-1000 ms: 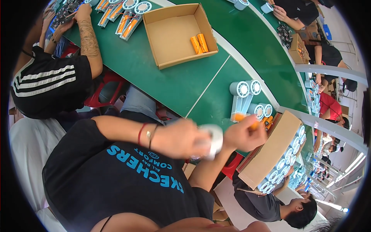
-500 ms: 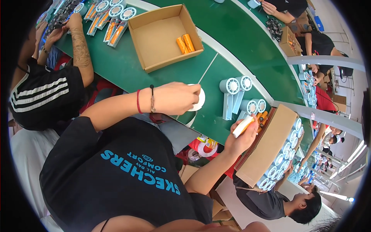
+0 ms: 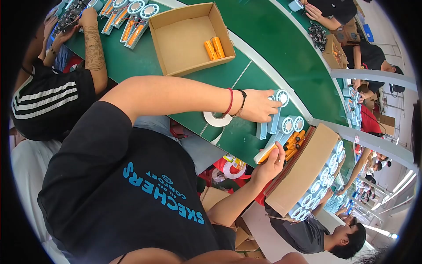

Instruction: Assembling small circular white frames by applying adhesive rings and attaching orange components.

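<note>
My left hand (image 3: 260, 105) reaches across the green bench. Its fingers close round the head of a light-blue handheld fan housing (image 3: 262, 130), partly covering it. A second housing (image 3: 281, 98) stands right beside it. My right hand (image 3: 271, 165) holds an orange cylindrical battery (image 3: 264, 155) with a white strip along it, at the bench's near edge. Just beyond that hand lie two more fan housings (image 3: 287, 125) and several orange batteries (image 3: 293, 143). A white roll of tape (image 3: 217, 119) lies flat under my left forearm, a loose end trailing from it.
A cardboard box (image 3: 187, 44) with two orange batteries stands ahead. On the right, another cardboard box (image 3: 303, 169) is packed with fan housings. Several housings with batteries (image 3: 136, 26) lie at the far left, near a co-worker's tattooed arm (image 3: 93, 48). A curved rail borders the bench.
My left hand has left the tape roll and moved right to the fan housings. My right hand has come slightly nearer to me, still holding the battery with the white strip.
</note>
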The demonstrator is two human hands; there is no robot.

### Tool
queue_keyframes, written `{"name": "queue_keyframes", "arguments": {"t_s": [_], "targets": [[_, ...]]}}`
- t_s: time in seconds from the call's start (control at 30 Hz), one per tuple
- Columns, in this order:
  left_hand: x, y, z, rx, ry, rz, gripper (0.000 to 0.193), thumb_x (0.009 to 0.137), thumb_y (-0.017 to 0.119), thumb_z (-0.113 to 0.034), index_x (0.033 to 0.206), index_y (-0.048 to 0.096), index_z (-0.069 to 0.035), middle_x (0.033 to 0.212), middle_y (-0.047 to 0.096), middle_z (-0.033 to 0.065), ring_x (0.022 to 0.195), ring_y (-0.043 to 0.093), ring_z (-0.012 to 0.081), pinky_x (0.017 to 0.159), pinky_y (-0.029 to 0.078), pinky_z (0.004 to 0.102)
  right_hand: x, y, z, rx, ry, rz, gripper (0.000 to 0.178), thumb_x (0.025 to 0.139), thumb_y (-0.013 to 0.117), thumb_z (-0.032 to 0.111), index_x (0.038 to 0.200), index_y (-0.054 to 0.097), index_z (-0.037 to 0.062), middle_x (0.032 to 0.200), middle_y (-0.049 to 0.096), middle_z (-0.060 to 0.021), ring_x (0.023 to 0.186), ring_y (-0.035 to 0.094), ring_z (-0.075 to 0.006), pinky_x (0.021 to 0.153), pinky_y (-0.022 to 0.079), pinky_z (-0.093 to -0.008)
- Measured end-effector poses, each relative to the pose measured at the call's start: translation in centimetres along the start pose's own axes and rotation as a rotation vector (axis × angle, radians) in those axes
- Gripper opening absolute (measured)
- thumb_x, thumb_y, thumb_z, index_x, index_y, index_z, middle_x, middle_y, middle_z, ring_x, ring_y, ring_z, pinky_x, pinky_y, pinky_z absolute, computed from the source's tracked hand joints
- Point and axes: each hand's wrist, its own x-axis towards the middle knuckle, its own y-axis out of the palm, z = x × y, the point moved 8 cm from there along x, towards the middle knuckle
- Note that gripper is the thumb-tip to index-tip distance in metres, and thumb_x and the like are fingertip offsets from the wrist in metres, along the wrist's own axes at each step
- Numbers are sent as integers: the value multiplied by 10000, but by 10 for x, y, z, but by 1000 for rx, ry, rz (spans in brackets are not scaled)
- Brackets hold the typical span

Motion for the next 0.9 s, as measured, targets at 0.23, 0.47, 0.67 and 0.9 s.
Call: {"name": "queue_keyframes", "arguments": {"t_s": [0.23, 0.47, 0.67, 0.9], "targets": [[4, 11, -11, 109, 123, 237, 140, 842, 688, -239, 914, 790, -178, 1172, 678, 22, 1376, 453, 292, 916, 492, 560, -1, 13, -2, -40, 33, 25, 306, 1059, 591, 231, 1239, 602, -16, 930, 666, -76, 760, 660, -152, 680, 552, -280], [19, 9, -17, 78, 16, 287, 161, 833, 693, -244, 903, 805, -153, 1166, 686, 67, 1410, 427, 309, 1075, 406, 668, -4, 19, 5, -40, 34, 99, 316, 1060, 590, 237, 1257, 593, -10, 947, 666, -86, 773, 669, -167, 679, 553, -284], [11, 9, 4, -250, 5, 392, 150, 811, 703, -166, 914, 796, -110, 1158, 701, 100, 1440, 428, 314, 1154, 349, 634, 0, 14, -4, 80, 98, 89, 308, 1059, 590, 224, 1259, 588, -11, 966, 670, -103, 796, 679, -182, 687, 557, -285], [-8, -9, 15, -568, -110, 338, 82, 814, 644, -57, 831, 725, -55, 1117, 707, 138, 1431, 459, 318, 1219, 299, 559, -8, 41, 15, -46, -21, 75, 288, 1046, 614, 177, 1257, 589, -18, 900, 663, -78, 756, 654, -152, 673, 542, -272]]}}
